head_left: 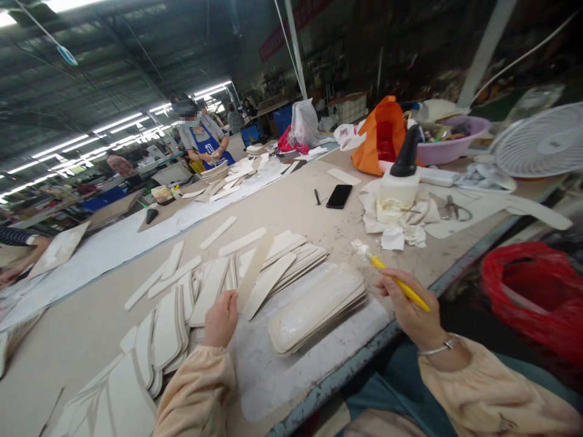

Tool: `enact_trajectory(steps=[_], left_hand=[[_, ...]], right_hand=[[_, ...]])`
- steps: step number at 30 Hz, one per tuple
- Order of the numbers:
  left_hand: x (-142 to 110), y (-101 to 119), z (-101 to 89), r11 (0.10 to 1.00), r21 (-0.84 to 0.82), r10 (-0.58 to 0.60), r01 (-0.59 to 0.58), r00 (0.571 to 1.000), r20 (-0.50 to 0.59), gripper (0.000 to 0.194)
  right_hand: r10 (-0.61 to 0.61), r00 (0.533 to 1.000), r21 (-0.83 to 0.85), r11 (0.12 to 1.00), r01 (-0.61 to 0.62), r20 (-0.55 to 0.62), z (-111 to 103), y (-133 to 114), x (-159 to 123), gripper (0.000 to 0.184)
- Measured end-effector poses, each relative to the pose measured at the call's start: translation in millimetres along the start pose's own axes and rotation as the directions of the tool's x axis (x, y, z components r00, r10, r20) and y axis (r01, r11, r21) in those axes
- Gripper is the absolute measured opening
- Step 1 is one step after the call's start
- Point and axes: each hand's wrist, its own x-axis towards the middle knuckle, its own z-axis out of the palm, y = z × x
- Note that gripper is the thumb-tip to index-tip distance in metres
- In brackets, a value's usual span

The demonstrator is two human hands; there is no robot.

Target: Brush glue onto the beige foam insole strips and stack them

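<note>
- One strip (pixel 255 271): your left hand (pixel 221 318) is pinching it left of the glossy stack (pixel 319 303).
- Right of that, your right hand (pixel 414 306) is gripping a brush (pixel 405 288) bristles-outward, presumably avoiding smears.

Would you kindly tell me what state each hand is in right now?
Left hand: closed, pinching the near end of a thin beige strip.
Right hand: closed around the yellow handle of a brush.

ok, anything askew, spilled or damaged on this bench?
No clear spill. The table edge looks worn: dark patches break its blue-grey surface. The tabletop is smudged near the black phone. Crumpled white material bunches untidily under the white container. Pale strips lie at mixed angles beyond the left hand.
</note>
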Motion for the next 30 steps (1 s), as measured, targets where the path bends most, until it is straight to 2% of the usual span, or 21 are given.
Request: enact_trajectory(steps=[3, 6, 8, 10, 13, 17, 19, 24, 27, 30], left_hand=[[-8.1, 22.2, -24.9, 0.998, -0.057, 0.005, -0.008, 0.998, -0.057, 0.025], [-20.2, 56.0, -42.4, 0.971, -0.218, 0.116, -0.104, 0.992, 0.045, 0.024], [-27.2, 79.6, -43.7, 0.936, -0.323, 0.198, -0.140, 0.968, 0.156, 0.023], [-31.9, 98.9, -37.7, 0.914, -0.386, 0.229, -0.121, 0.942, 0.246, 0.023], [-34.5, 115.3, -24.3, 0.887, -0.458, 0.221, -0.056, 0.923, 0.316, 0.023], [-32.2, 120.1, -16.2, 0.853, -0.521, 0.220, -0.015, 0.917, 0.333, 0.022], [-29.4, 120.2, -16.9, 0.835, -0.550, 0.219, -0.002, 0.919, 0.329, 0.022], [-22.9, 118.6, -16.1, 0.802, -0.597, 0.201, 0.026, 0.929, 0.310, 0.023], [-22.0, 113.3, -12.1, 0.790, -0.612, 0.185, 0.039, 0.936, 0.299, 0.022], [-23.2, 106.4, -10.3, 0.776, -0.629, 0.175, 0.041, 0.944, 0.278, 0.023]], right_hand=[[0.033, 0.999, 0.097, 0.995, -0.031, -0.021, 5.3, -6.3, 5.4, 0.016], [0.124, 0.991, 0.259, 0.957, -0.134, 0.052, 14.1, -12.9, 11.1, 0.013], [0.171, 0.973, 0.397, 0.892, -0.219, 0.153, 21.0, -17.0, 12.8, 0.015], [0.182, 0.950, 0.487, 0.825, -0.288, 0.254, 27.7, -20.0, 12.3, 0.022], [0.201, 0.927, 0.486, 0.805, -0.340, 0.315, 34.8, -20.8, 9.4, 0.033], [0.203, 0.958, 0.326, 0.908, -0.262, 0.204, 37.1, -15.2, 10.2, 0.040], [0.196, 0.967, 0.284, 0.929, -0.237, 0.165, 36.3, -12.5, 13.6, 0.042], [0.217, 0.947, 0.352, 0.889, -0.292, 0.238, 36.8, -13.4, 20.0, 0.045], [0.224, 0.952, 0.369, 0.883, -0.288, 0.208, 38.7, -13.5, 20.0, 0.044], [0.281, 0.943, 0.396, 0.857, -0.330, 0.177, 40.2, -10.8, 20.0, 0.037]])
